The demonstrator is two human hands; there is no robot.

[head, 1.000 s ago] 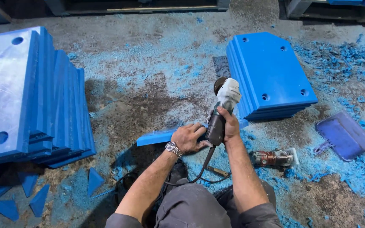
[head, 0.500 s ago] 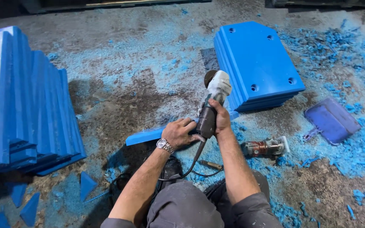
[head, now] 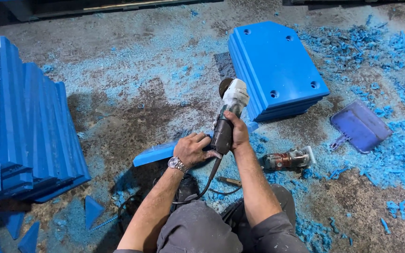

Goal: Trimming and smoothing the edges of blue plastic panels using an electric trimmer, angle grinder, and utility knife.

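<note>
Grinder head is sitting slightly lower vs. earlier frame; hands are keeping the same hold. Left side: slanted row of blue plates (head: 29, 122) is leaning, w/ cut-off triangles (head: 92, 211) lying near. Centre: left hand (head: 192, 149) is pressing half-open on the blue plate being worked (head: 158, 152), flat on the floor. Right hand (head: 236, 131) is wrapping closed round the angle grinder (head: 228, 117), disc at the far end. Right: finished-looking stack (head: 277, 65), second power tool (head: 287, 159), dustpan (head: 359, 125), shavings (head: 399, 150). Judgement: work is mid-batch; how the two groups split is unclear.
</note>
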